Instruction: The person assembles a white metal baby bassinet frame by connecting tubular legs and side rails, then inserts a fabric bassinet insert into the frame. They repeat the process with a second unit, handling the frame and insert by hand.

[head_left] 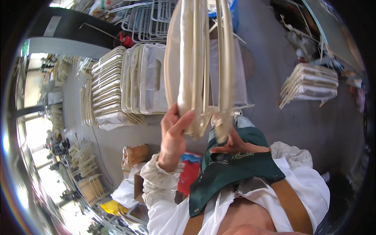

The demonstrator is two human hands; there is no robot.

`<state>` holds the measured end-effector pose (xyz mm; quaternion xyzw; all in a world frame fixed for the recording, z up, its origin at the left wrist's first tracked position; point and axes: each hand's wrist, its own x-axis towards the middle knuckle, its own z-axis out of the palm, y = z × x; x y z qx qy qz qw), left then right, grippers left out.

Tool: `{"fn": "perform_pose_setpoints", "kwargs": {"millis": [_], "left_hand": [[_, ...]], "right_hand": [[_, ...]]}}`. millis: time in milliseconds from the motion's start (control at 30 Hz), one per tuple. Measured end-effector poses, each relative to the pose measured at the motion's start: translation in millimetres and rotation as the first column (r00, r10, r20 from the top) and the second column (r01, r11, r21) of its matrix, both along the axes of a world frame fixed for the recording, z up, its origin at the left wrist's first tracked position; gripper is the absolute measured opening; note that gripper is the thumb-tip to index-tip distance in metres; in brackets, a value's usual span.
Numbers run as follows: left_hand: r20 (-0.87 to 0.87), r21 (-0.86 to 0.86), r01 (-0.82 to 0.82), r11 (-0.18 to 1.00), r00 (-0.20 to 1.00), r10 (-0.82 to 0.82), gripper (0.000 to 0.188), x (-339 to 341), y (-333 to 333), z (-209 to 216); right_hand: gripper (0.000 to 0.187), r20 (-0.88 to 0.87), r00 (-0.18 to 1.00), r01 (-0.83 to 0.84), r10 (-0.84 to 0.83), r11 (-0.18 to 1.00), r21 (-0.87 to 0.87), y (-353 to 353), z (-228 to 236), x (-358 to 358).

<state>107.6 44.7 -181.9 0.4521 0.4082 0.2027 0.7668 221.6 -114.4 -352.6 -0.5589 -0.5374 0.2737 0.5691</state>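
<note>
Far left, well beyond my left grip, a long row of folded chairs [107,86] leans tightly packed, and nearer in there's a white-wrapped panel [154,78] with a slot in it; good clearance from those matters here. Below them, just left of the left sleeve, sits a crumpled brown bundle [135,154].

Now the left grip [172,137] itself: thumb on one side, fingers on the other, holding the near end of a folded chair [197,70]. And there's the piece, running outward from between my two grips, pale tubes side by side, its near ends blurred. I judge it top-heavy from here, so a firm thumb and an even pull on both sides look right, with the tubes pressed together so nothing swings open.

Across to the right grip [241,145], by the lower ends of the right-hand tubes: palm spread, but I cannot tell whether it's closed on anything. A cupped palm under those ends would carry weight nicely, fingers clear of the hinges. A thin rod [244,106] pokes out above that grip; mind the snag! Far right, well apart, a smaller stack [313,80].
</note>
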Motion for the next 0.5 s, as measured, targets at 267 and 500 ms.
{"fn": "perform_pose_setpoints", "kwargs": {"millis": [267, 500], "left_hand": [[0.389, 0.089, 0.114, 0.99, 0.911, -0.14, 0.058, 32, 12, 5], [0.609, -0.182, 0.211, 0.96, 0.791, -0.058, 0.041, 65, 25, 14]], "right_hand": [[0.103, -0.153, 0.872, 0.488, -0.465, 0.853, 0.188, 40, 25, 27], [0.122, 0.069, 0.614, 0.749, -0.786, 0.608, 0.265, 71, 30, 4]]}}
